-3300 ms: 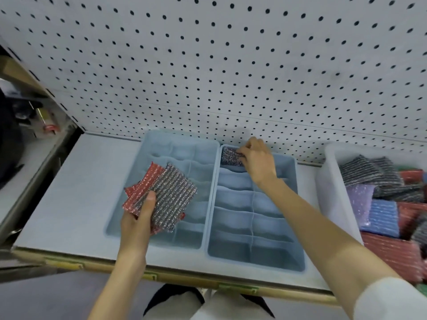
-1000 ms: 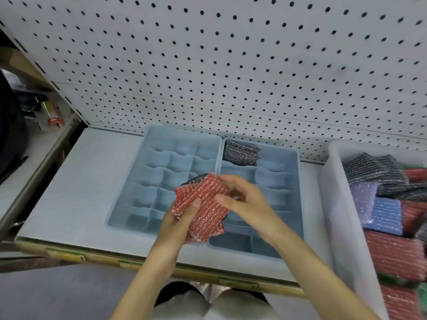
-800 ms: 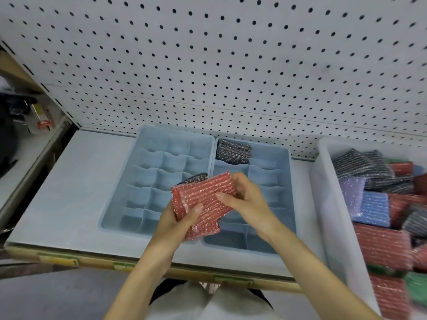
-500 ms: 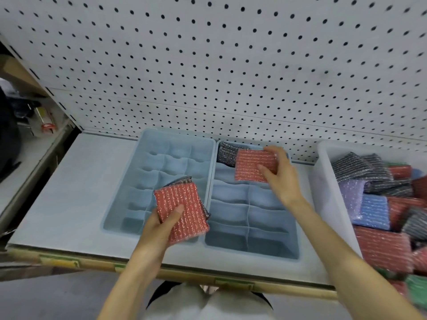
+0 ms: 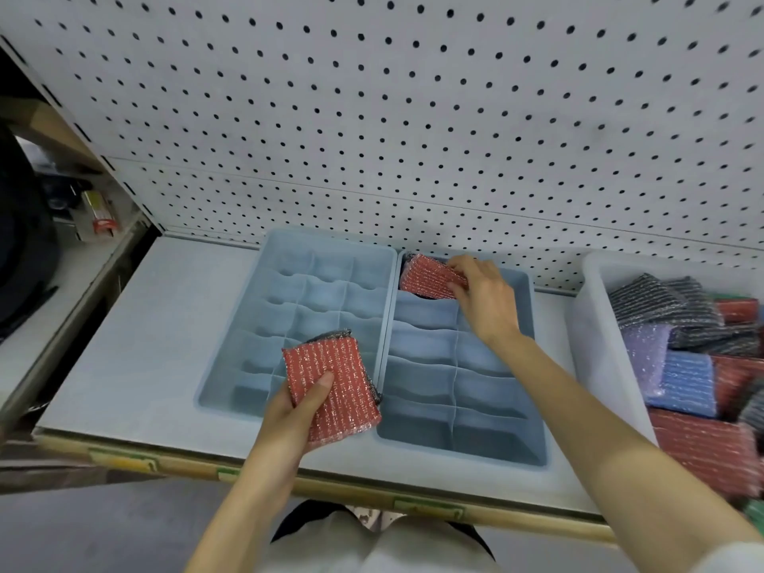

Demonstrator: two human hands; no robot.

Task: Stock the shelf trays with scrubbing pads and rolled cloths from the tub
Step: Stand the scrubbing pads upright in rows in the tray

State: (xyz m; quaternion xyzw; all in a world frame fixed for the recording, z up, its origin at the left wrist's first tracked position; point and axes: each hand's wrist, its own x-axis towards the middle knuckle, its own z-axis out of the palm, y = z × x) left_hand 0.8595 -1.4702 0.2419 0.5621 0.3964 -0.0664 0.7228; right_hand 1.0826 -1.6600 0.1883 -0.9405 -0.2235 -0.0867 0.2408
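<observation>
Your right hand [image 5: 481, 299] is pinching a red scrubbing pad [image 5: 428, 277] by its right edge, fingers curled on it, and tucking it into the far-left compartment of the right tray [image 5: 533, 366]. Aim to be standing it on edge, pressing it down behind the divider and leaving room alongside. Your left hand [image 5: 293, 415] is gripping the stack of pads [image 5: 335, 382], thumb on the red top one, over the near edge of the left tray [image 5: 330, 258] on the shelf [image 5: 136, 345]. The tub [image 5: 591, 324] is standing at the shelf's right end.
</observation>
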